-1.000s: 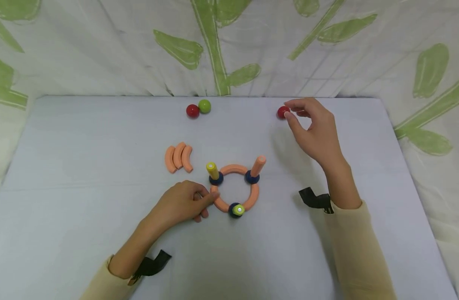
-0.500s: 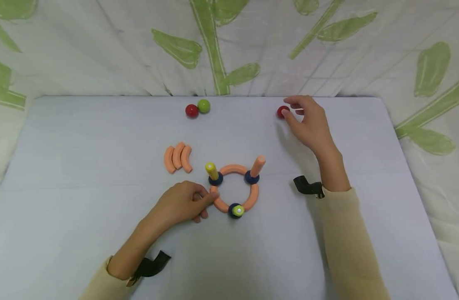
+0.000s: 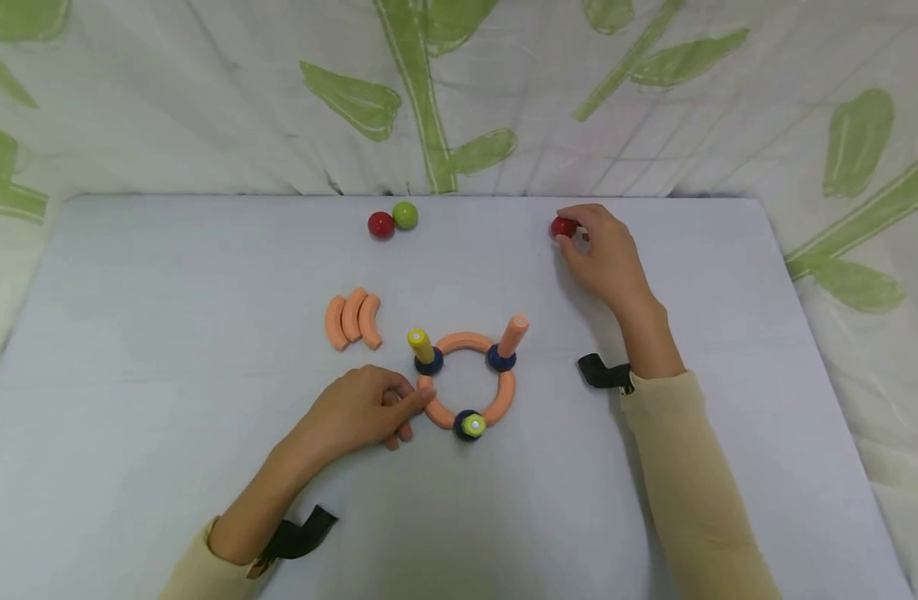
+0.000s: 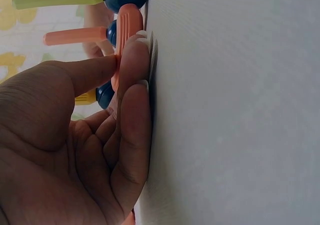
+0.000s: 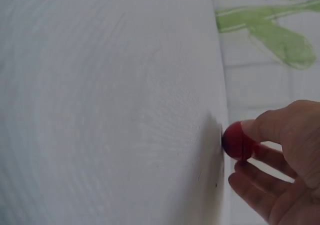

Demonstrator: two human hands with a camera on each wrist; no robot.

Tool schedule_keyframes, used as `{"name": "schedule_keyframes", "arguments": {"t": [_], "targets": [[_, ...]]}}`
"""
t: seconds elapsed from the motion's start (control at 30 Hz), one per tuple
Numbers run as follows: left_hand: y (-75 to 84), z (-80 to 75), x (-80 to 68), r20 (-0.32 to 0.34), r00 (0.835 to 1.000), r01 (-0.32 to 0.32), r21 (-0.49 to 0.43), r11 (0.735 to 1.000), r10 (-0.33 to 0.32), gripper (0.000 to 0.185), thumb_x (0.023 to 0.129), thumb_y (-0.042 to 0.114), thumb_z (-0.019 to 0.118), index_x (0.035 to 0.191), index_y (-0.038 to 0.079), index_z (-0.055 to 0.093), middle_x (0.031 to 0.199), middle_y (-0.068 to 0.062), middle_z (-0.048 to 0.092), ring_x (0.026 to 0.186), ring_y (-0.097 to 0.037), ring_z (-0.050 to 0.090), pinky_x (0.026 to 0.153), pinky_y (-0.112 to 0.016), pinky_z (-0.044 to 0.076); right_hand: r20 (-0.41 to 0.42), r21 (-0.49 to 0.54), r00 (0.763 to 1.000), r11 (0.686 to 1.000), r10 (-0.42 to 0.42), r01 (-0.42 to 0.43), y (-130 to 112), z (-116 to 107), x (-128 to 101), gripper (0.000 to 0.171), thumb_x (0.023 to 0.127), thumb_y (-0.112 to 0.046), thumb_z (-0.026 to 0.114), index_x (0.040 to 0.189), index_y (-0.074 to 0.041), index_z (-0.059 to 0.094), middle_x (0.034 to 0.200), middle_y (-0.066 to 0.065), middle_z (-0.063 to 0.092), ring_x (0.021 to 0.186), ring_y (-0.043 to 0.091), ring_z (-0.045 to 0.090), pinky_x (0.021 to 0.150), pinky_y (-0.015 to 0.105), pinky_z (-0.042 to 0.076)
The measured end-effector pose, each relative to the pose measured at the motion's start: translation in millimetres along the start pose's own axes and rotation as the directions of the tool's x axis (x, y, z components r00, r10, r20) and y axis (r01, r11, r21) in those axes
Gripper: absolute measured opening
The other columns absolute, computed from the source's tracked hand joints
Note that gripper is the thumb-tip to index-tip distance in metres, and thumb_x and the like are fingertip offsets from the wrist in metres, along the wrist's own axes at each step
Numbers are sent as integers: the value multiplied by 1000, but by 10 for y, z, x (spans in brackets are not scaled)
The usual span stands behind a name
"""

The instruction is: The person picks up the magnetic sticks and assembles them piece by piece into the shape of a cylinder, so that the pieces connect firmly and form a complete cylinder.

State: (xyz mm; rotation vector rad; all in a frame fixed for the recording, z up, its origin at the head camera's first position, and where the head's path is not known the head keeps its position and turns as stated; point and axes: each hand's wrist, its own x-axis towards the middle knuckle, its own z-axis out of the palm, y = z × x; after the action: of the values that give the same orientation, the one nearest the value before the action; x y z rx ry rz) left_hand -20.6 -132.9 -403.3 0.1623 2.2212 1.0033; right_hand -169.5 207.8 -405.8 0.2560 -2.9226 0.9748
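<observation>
Even, diffuse light from overhead; soft shadows fall beneath both arms on the pale bench [image 3: 166,275]. Head view sharp, mild bowing at edges. Wrist views dimmer, near skin blurred, no glare.

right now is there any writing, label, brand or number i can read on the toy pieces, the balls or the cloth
None: no words, numbers, brands or signs can be read in any view.
The red ball in the right hand, the orange ring the left hand holds, and the loose curved pieces are plain.
The cloth backdrop carries only a green leaf print.
</observation>
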Motion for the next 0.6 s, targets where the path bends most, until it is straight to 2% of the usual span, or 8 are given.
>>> {"name": "schedule_keyframes", "arguments": {"t": [0.23,0.47,0.6], "targets": [[23,-9,27,-11,1000,-9,3,1000,9,42,103,54,63,84,17,74,66,7,72,56,-13,69,65,-33,47,-23,9,1000,1000,9,-9,10,-7,20,34,100,-4,66,133,5,66,134,27,65,123,40,65,105,52,55],[-2,11,-47,4,1000,13,2,1000,-13,41,103,53,63,84,18,74,64,7,72,55,-12,68,62,-32,45,18,14,999,999,33,-33,-1,61,-37,34,100,-5,68,133,3,67,133,25,66,121,38,67,105,49,56],[-4,-12,-38,-11,1000,5,-4,1000,-5,42,103,54,63,84,19,74,64,8,72,55,-13,69,65,-33,47,-17,17,1000,1000,16,-15,-31,49,4,32,99,-3,69,130,3,70,128,25,68,117,38,68,102,49,58]]}}
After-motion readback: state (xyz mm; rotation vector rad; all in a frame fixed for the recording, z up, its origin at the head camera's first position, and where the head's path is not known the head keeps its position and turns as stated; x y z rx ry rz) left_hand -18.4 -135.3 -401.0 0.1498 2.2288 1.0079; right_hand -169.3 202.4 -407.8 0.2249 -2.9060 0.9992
